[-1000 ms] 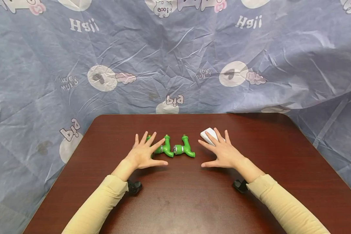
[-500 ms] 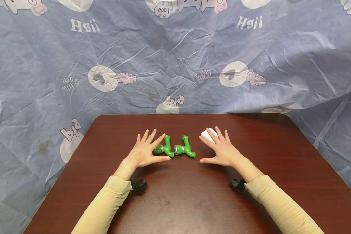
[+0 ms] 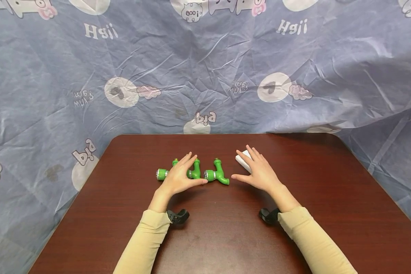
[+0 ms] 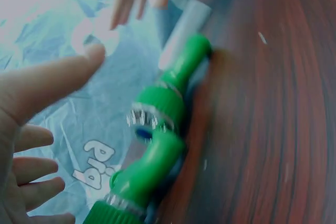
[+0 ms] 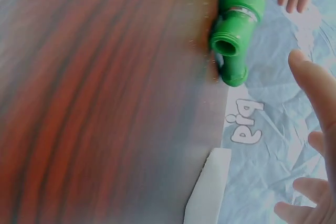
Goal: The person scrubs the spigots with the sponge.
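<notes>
Three green plastic taps lie in a row on the table. My left hand (image 3: 179,178) is held over the left tap (image 3: 162,174) and the middle tap (image 3: 196,173), hiding parts of both. Its fingers are loosely extended and its thumb points right. The right tap (image 3: 220,176) lies uncovered between the hands, its spout towards me. Over a white block (image 3: 243,160) is my right hand (image 3: 260,173), fingers extended and thumb pointing left. Both hands hold nothing. In the right wrist view the white block (image 5: 209,190) shows below the tap (image 5: 234,40).
The dark red-brown wooden table (image 3: 212,236) has its far edge against a wrinkled blue-grey printed cloth (image 3: 198,68) hanging behind. A black wrist mount (image 3: 179,217) is worn under the left forearm, with another (image 3: 269,215) under the right.
The left hand has moved right, uncovering the left tap's knob. My right hand has shifted slightly left and forward. The spread fingers of both hands have drawn closer together. Taps and block stay put.
</notes>
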`<state>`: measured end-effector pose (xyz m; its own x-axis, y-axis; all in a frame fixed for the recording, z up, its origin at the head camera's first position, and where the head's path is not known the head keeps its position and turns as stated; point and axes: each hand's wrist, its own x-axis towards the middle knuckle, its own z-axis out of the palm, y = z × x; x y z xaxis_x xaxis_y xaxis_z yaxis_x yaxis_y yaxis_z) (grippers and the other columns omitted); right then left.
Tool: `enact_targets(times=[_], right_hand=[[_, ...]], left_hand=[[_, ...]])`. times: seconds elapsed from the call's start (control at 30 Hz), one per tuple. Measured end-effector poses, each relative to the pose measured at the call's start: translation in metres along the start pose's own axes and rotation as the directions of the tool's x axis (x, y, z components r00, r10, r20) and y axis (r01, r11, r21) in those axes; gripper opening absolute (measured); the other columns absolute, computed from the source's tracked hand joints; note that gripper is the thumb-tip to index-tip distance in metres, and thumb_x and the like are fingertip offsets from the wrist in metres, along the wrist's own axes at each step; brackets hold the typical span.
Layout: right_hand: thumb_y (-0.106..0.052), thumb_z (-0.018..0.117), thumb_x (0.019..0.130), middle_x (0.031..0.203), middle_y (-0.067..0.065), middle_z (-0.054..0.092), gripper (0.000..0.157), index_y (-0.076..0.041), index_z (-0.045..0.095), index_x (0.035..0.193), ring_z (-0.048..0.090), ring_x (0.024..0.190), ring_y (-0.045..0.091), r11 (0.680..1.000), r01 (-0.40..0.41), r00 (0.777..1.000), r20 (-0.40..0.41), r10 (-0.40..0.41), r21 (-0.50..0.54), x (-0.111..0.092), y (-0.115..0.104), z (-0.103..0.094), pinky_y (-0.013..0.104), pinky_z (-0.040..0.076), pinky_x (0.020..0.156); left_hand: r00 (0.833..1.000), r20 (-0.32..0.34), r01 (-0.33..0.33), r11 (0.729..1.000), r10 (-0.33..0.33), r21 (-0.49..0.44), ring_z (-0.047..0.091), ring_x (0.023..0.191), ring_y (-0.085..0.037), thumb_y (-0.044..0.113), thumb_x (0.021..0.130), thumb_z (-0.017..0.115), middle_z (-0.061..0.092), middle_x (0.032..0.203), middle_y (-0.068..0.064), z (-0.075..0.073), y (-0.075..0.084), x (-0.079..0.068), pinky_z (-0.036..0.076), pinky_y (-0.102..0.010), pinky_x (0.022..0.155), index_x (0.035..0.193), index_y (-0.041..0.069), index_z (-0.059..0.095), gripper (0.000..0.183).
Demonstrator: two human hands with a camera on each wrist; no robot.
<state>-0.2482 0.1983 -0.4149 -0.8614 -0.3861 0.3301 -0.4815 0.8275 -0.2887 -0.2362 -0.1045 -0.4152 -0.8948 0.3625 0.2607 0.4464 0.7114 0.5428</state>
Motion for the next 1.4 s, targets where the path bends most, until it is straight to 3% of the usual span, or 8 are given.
enact_targets(times=[0.23,0.43,0.6,0.77,0.97,1.1,1.3,1.4], right_hand=[[-0.057,0.073,0.073,0.15,0.01,0.031,0.083,-0.02,0.044,0.142,0.033,0.132,0.037,0.963,-0.151,0.98,-0.092,0.175,0.223,0.002,-0.001,0.004,0.057,0.036,0.097],[-0.044,0.078,0.073,0.145,0.007,0.039,0.073,-0.018,0.051,0.136,0.04,0.127,0.032,0.895,-0.205,0.933,-0.196,0.3,0.396,0.002,0.003,0.012,0.049,0.043,0.09],[-0.028,0.081,0.074,0.138,0.013,0.046,0.064,-0.009,0.056,0.13,0.041,0.127,0.028,0.836,-0.175,0.885,-0.289,0.365,0.519,0.0,0.008,0.023,0.048,0.04,0.097],[-0.02,0.082,0.073,0.13,0.011,0.053,0.059,-0.006,0.059,0.126,0.048,0.121,0.028,0.796,-0.158,0.835,-0.351,0.423,0.585,-0.001,0.012,0.032,0.048,0.039,0.098],[-0.015,0.083,0.071,0.125,0.01,0.057,0.055,-0.006,0.062,0.121,0.054,0.113,0.029,0.776,-0.144,0.785,-0.406,0.467,0.614,-0.003,0.019,0.032,0.044,0.041,0.098],[-0.017,0.084,0.07,0.124,0.01,0.057,0.057,-0.007,0.062,0.122,0.054,0.114,0.027,0.765,-0.207,0.772,-0.378,0.51,0.61,-0.006,0.027,0.035,0.044,0.043,0.095],[-0.022,0.084,0.071,0.125,0.013,0.056,0.062,-0.005,0.059,0.125,0.051,0.117,0.028,0.701,-0.283,0.766,-0.285,0.576,0.655,-0.01,0.035,0.037,0.043,0.042,0.097],[-0.023,0.083,0.072,0.126,0.014,0.056,0.063,-0.005,0.058,0.127,0.052,0.116,0.028,0.673,-0.335,0.765,-0.226,0.603,0.659,-0.011,0.037,0.037,0.042,0.042,0.097]], left_hand=[[0.994,-0.103,0.003,0.977,-0.025,-0.212,0.057,0.112,-0.028,0.037,0.067,0.084,0.053,0.134,-0.009,0.019,0.005,0.005,0.045,-0.04,0.095,0.136,0.008,0.05,0.082],[0.988,-0.11,0.04,0.857,-0.113,-0.515,0.059,0.108,-0.033,0.017,0.068,0.085,0.061,0.119,-0.019,0.03,0.008,0.008,0.047,-0.045,0.092,0.128,0.006,0.057,0.067],[0.982,-0.12,0.046,0.8,-0.147,-0.598,0.06,0.105,-0.033,0.01,0.068,0.084,0.063,0.114,-0.023,0.038,0.007,0.01,0.049,-0.042,0.09,0.12,0.0,0.062,0.058],[0.98,-0.087,0.092,0.797,-0.178,-0.596,0.061,0.106,-0.029,0.009,0.069,0.083,0.062,0.117,-0.021,0.043,0.009,0.01,0.051,-0.035,0.087,0.121,-0.002,0.061,0.058],[0.973,-0.085,0.129,0.814,-0.214,-0.566,0.063,0.103,-0.029,0.006,0.069,0.083,0.063,0.115,-0.02,0.047,0.009,0.011,0.052,-0.032,0.086,0.121,-0.003,0.06,0.058],[0.966,-0.083,0.156,0.815,-0.243,-0.559,0.064,0.101,-0.027,0.004,0.068,0.082,0.063,0.114,-0.02,0.049,0.007,0.011,0.052,-0.029,0.083,0.12,-0.003,0.061,0.057],[0.962,-0.073,0.178,0.809,-0.262,-0.561,0.065,0.1,-0.026,0.003,0.068,0.082,0.064,0.115,-0.018,0.05,0.005,0.012,0.053,-0.028,0.082,0.12,-0.002,0.062,0.055],[0.964,-0.064,0.191,0.836,-0.259,-0.515,0.065,0.098,-0.026,0.005,0.068,0.083,0.065,0.113,-0.016,0.05,0.005,0.012,0.053,-0.027,0.08,0.12,0.001,0.063,0.056]])
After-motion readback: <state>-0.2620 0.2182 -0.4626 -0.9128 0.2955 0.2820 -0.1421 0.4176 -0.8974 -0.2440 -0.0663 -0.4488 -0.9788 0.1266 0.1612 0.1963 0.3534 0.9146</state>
